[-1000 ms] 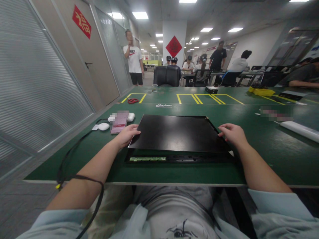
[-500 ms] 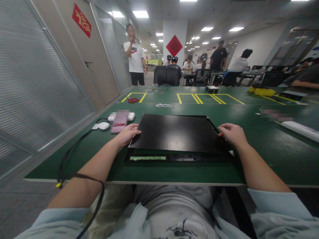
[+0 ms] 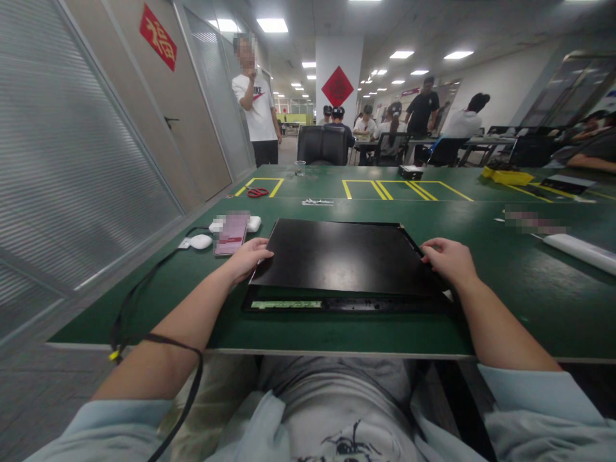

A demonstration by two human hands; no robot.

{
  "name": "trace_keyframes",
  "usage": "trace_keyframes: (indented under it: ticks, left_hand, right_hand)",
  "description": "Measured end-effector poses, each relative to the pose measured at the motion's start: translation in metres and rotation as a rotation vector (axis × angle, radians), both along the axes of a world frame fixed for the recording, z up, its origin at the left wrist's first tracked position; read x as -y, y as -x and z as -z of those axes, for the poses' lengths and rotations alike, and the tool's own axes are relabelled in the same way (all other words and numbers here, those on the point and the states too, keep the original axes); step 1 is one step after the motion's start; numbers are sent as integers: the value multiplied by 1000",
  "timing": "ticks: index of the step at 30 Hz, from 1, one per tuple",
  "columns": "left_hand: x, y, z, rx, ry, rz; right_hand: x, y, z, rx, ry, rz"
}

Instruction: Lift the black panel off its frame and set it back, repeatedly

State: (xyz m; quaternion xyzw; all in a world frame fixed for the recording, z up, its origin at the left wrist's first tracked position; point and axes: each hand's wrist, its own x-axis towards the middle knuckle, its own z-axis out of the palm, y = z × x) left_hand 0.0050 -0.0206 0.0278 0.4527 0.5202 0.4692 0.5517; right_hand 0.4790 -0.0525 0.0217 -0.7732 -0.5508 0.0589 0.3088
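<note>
One black panel (image 3: 332,256), flat, glossy, lying slightly askew over a black frame (image 3: 380,305) on the green counter (image 3: 529,301), near its front edge; a green strip (image 3: 286,305) shows along the frame's near side. Left hand (image 3: 246,260): thumb on top, fingers pinching the panel's left edge. Right hand (image 3: 448,260): fingers curled at the right edge; whether they grip panel or frame, cannot tell. Also: one phone (image 3: 231,235), beside the left hand; red-handled scissors (image 3: 258,192), farther back; one clear cup (image 3: 299,169), beyond.
</note>
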Motion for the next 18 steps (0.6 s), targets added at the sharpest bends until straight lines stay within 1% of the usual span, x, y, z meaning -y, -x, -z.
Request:
trace_keyframes:
  ticks: [6,12,18]
  left_hand:
    - [0,1,1,5,14,1]
    - [1,2,0,-26,17,26]
    - [2,1,-2,-16,26,23]
  right_hand:
    - [1,0,0,-11,-1,-2]
    - [2,-1,0,-196,-3,-26]
    - [2,0,-1,-214,-27,-19]
